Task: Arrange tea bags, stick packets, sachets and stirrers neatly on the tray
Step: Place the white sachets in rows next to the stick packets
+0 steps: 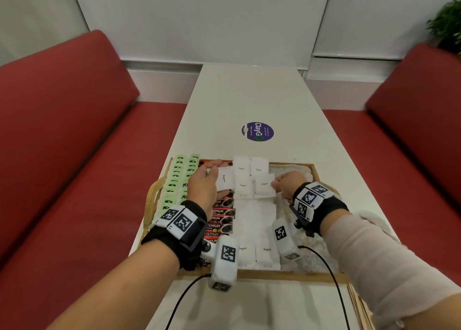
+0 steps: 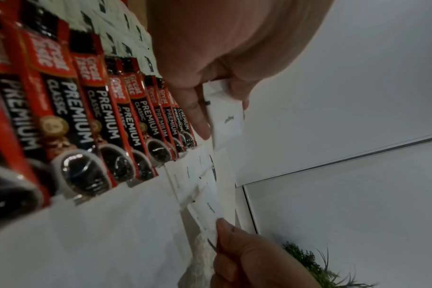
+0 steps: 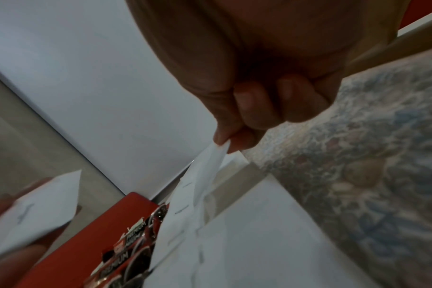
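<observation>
A wooden tray (image 1: 249,275) holds green tea bags (image 1: 174,180) at the left, red and black coffee stick packets (image 1: 222,220) beside them, and white sugar sachets (image 1: 259,250) in the middle. My left hand (image 1: 204,182) holds a small stack of sugar sachets (image 1: 225,180) above the sticks; the left wrist view shows thumb and fingers round the stack (image 2: 226,117). My right hand (image 1: 287,182) pinches the right edge of one sugar sachet (image 1: 264,185) over the tray; the pinch shows in the right wrist view (image 3: 219,148). No stirrers are visible.
The tray sits on a white table (image 1: 254,100) with a round purple sticker (image 1: 257,131). A patterned liner (image 1: 301,170) covers the tray's bare right part. Red benches (image 1: 62,130) flank the table. Cables (image 1: 334,279) trail from the wrist cameras over the tray's near rim.
</observation>
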`<state>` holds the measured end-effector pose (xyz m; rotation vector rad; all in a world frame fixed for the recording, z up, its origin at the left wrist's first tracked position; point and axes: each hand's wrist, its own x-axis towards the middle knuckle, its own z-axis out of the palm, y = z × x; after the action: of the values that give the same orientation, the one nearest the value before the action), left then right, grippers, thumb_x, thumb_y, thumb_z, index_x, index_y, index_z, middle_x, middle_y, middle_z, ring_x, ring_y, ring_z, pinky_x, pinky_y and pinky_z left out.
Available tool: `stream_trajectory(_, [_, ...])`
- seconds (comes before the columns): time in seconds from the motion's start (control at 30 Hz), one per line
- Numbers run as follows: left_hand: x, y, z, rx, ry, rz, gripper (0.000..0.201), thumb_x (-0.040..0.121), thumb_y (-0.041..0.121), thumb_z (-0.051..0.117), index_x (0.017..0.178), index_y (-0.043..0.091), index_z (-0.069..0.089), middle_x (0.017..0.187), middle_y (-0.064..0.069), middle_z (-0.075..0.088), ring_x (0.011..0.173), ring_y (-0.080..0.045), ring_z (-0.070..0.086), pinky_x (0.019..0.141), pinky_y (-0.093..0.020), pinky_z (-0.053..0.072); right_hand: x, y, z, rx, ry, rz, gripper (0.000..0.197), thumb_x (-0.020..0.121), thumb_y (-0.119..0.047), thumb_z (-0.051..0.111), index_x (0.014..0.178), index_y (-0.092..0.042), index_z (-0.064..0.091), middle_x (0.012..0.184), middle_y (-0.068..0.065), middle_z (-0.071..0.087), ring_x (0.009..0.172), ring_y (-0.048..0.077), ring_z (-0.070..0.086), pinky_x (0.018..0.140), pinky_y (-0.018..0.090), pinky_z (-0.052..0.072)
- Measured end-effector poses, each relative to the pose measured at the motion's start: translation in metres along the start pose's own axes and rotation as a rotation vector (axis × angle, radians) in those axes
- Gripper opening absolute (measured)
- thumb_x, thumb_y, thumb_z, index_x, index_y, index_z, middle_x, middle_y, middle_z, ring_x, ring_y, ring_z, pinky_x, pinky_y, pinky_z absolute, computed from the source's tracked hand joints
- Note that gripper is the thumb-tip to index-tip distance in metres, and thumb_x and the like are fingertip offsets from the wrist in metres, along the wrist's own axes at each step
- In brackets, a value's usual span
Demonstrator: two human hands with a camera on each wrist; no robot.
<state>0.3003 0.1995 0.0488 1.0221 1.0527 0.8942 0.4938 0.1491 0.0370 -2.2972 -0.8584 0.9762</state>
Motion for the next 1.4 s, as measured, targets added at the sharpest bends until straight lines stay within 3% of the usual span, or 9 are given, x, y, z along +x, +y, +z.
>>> stream_trajectory(0.3, [0.005, -0.002, 0.001, 0.046, 0.006, 0.008, 0.021, 0.102, 0.015, 0.039, 0.103, 0.024, 0.059, 0.098, 0.001, 0.063, 0.085, -0.012, 0.061, 0.055, -0.021, 0.053, 0.013, 0.002, 0.010, -0.102, 0.002, 0.002, 0.028, 0.089, -0.019, 0.061, 0.067, -0.025, 0.045, 0.084, 0.001, 0.055, 0.066, 0.012, 0.049, 0.056, 0.019, 0.039])
stream_trajectory(0.43, [0.005, -0.002, 0.001, 0.056, 0.011, 0.002, 0.022, 0.102, 0.016, 0.039, 0.107, 0.022, 0.059, 0.093, 0.003, 0.062, 0.081, -0.012, 0.060, 0.057, -0.024, 0.048, 0.010, -0.003, 0.013, -0.201, 0.010, 0.014, 0.010, 0.091, -0.026, 0.059, 0.089, -0.016, 0.061, 0.114, 0.012, 0.063, 0.094, 0.021, 0.056, 0.083, 0.027, 0.046])
stream_trajectory(0.5, [0.005, -0.003, 0.000, 0.058, 0.014, -0.003, 0.022, 0.102, 0.016, 0.039, 0.106, 0.024, 0.060, 0.095, 0.002, 0.062, 0.084, -0.014, 0.060, 0.059, -0.026, 0.048, 0.010, -0.004, 0.013, -0.285, 0.046, 0.002, 0.027, 0.093, -0.030, 0.057, 0.106, -0.008, 0.062, 0.113, 0.011, 0.064, 0.103, 0.025, 0.060, 0.093, 0.031, 0.047])
stream_trajectory(0.7, [-0.003, -0.001, 0.002, 0.063, 0.006, 0.011, 0.024, 0.102, 0.014, 0.040, 0.116, 0.022, 0.058, 0.102, 0.002, 0.062, 0.087, -0.013, 0.060, 0.055, -0.021, 0.054, -0.015, -0.015, 0.016, 0.141, 0.072, -0.312, 0.014, 0.087, -0.022, 0.065, 0.076, -0.017, 0.059, 0.074, 0.001, 0.065, 0.050, 0.005, 0.050, 0.055, 0.022, 0.041])
stream_trajectory(0.77, [-0.009, 0.000, 0.004, 0.074, -0.026, 0.019, 0.024, 0.102, 0.015, 0.040, 0.116, 0.027, 0.057, 0.111, 0.003, 0.063, 0.096, -0.016, 0.061, 0.071, -0.031, 0.057, -0.031, -0.024, 0.018, 0.203, -0.066, -0.343, 0.020, 0.092, -0.028, 0.059, 0.077, -0.015, 0.062, 0.070, 0.002, 0.067, 0.039, 0.004, 0.041, 0.044, 0.018, 0.034])
stream_trajectory(0.87, [-0.020, 0.002, 0.011, 0.128, -0.136, 0.041, 0.029, 0.101, 0.016, 0.043, 0.126, 0.025, 0.053, 0.120, 0.003, 0.061, 0.110, -0.018, 0.058, 0.092, -0.043, 0.052, -0.048, -0.032, 0.022, 0.240, -0.217, -0.297, 0.040, 0.098, -0.044, 0.043, 0.084, -0.012, 0.063, 0.078, 0.006, 0.070, 0.039, 0.011, 0.047, 0.041, 0.020, 0.033])
stream_trajectory(1.0, [-0.028, 0.001, 0.014, 0.269, -0.265, 0.107, 0.052, 0.094, 0.003, 0.053, 0.143, 0.012, 0.039, 0.135, -0.002, 0.056, 0.123, -0.015, 0.054, 0.108, -0.040, 0.041, -0.057, -0.033, 0.025, 0.335, -0.247, -0.256, 0.045, 0.098, -0.049, 0.038, 0.092, -0.011, 0.062, 0.083, 0.008, 0.070, 0.045, 0.013, 0.058, 0.042, 0.021, 0.038])
stream_trajectory(1.17, [-0.036, 0.004, 0.015, 0.317, -0.321, 0.089, 0.071, 0.086, -0.001, 0.061, 0.148, 0.012, 0.030, 0.143, -0.002, 0.048, 0.128, -0.009, 0.048, 0.090, -0.015, 0.041, -0.065, -0.028, 0.020, 0.497, -0.255, -0.183, 0.022, 0.098, -0.025, 0.049, 0.088, -0.007, 0.055, 0.069, 0.005, 0.060, 0.042, 0.014, 0.057, 0.042, 0.022, 0.037])
stream_trajectory(1.4, [-0.033, 0.003, 0.014, 0.264, -0.199, 0.112, 0.063, 0.085, -0.018, 0.044, 0.141, 0.011, 0.040, 0.133, -0.004, 0.055, 0.120, -0.012, 0.053, 0.091, -0.026, 0.049, -0.060, -0.015, 0.017, 0.288, -0.144, -0.179, 0.023, 0.096, -0.015, 0.049, 0.075, -0.010, 0.053, 0.076, 0.008, 0.058, 0.045, 0.015, 0.047, 0.042, 0.022, 0.032])
